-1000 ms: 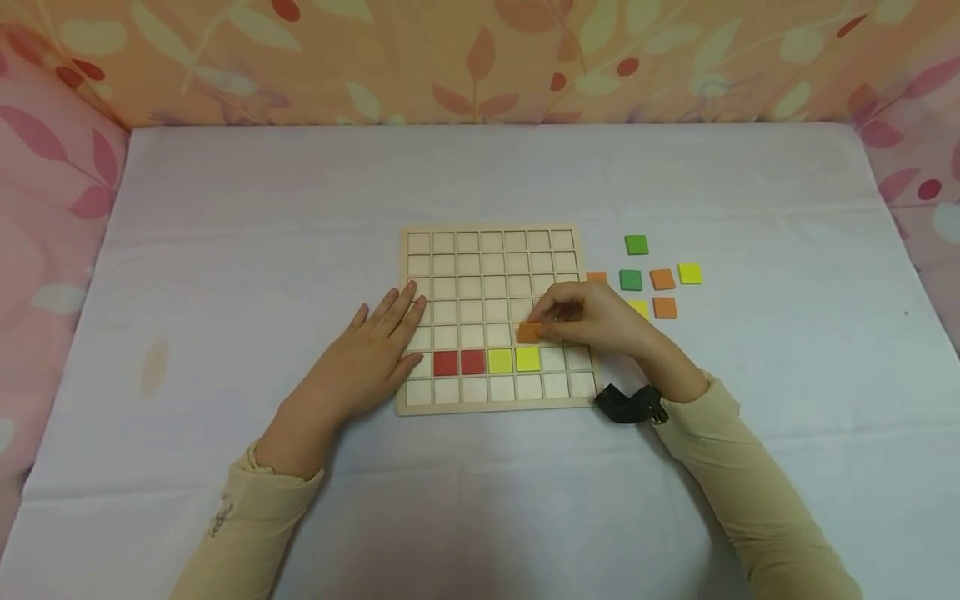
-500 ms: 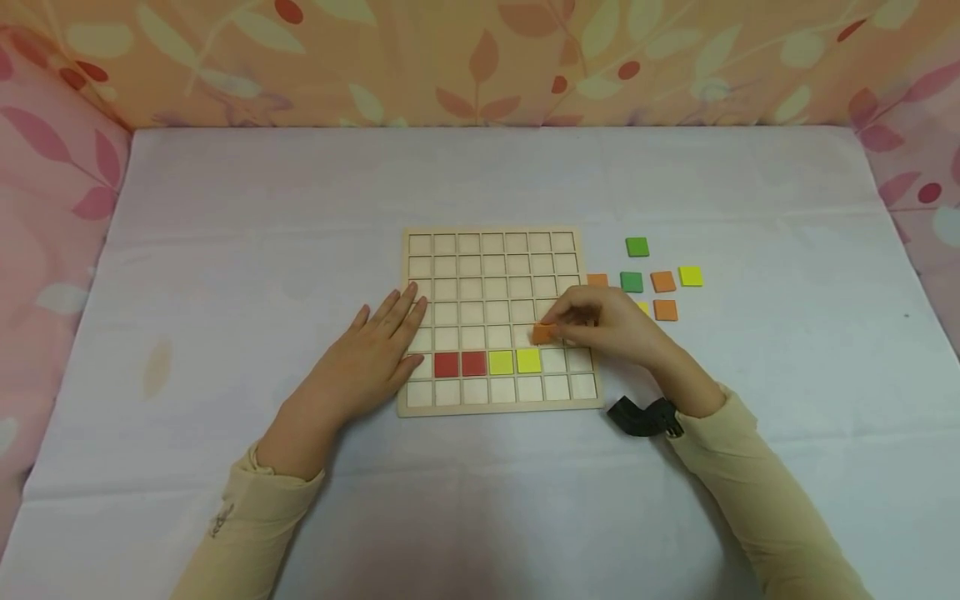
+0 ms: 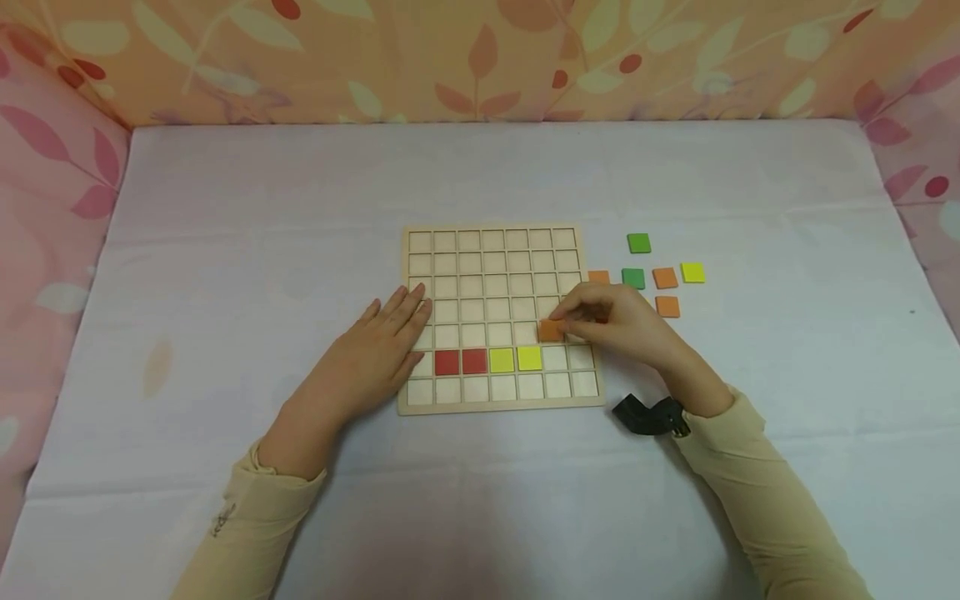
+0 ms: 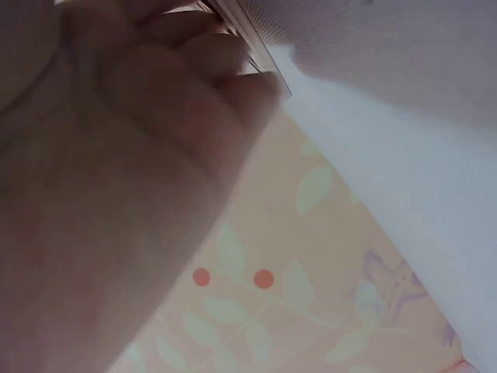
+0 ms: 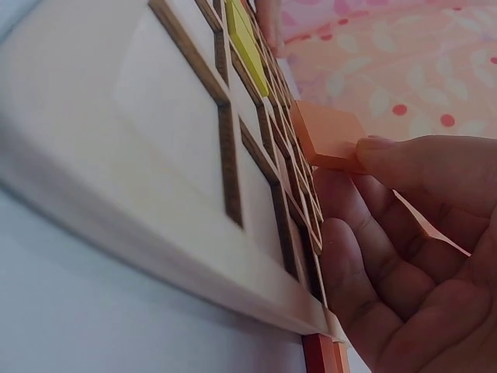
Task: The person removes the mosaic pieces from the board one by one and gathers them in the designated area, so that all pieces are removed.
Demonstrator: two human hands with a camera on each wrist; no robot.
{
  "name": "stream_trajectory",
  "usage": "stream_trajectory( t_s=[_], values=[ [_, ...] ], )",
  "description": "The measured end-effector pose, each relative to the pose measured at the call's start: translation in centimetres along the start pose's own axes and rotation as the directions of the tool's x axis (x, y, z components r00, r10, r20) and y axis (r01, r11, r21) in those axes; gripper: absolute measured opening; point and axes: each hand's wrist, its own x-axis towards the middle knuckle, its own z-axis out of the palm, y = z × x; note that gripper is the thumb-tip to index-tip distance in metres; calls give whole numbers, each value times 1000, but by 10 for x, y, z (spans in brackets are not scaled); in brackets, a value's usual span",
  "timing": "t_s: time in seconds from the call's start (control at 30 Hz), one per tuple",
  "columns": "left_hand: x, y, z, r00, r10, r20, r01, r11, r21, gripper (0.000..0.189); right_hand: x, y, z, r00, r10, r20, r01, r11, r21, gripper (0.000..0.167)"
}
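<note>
R hand [image 3: 618, 323] pinched orange tile [image 3: 551, 332] over right side of grid board [image 3: 493, 287], w/ L hand [image 3: 367, 354] flat across its left edge, & a tilted release might've left tile askew, i.e. unseated.

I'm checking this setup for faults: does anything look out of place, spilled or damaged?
A faint tan oval mark on the white tablecloth, left of the left hand, looks odd against the plain fabric; stain or print, I can't tell. The square wooden grid board shows no visible damage.
</note>
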Motion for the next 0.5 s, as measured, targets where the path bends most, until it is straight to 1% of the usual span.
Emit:
stream_trajectory(
  t_s=[0.1,0.17,0.33,0.5],
  values=[
    [1,1,-2,999,43,-28,-43,999,-10,54,0,-1,-1,1000,23,0,-23,1000,8,12],
    [1,1,-3,998,52,-38,-52,998,-19,54,0,-1,-2,999,32,3,-32,999,14,11],
    [1,1,-3,999,19,-44,-19,1000,-8,58,-1,0,-5,1000,27,3,-27,999,29,12],
    [0,0,-2,1000,-1,-11,1,1000,-11,61,-3,0,-10,999,27,-20,-26,999,43,13]
  ],
)
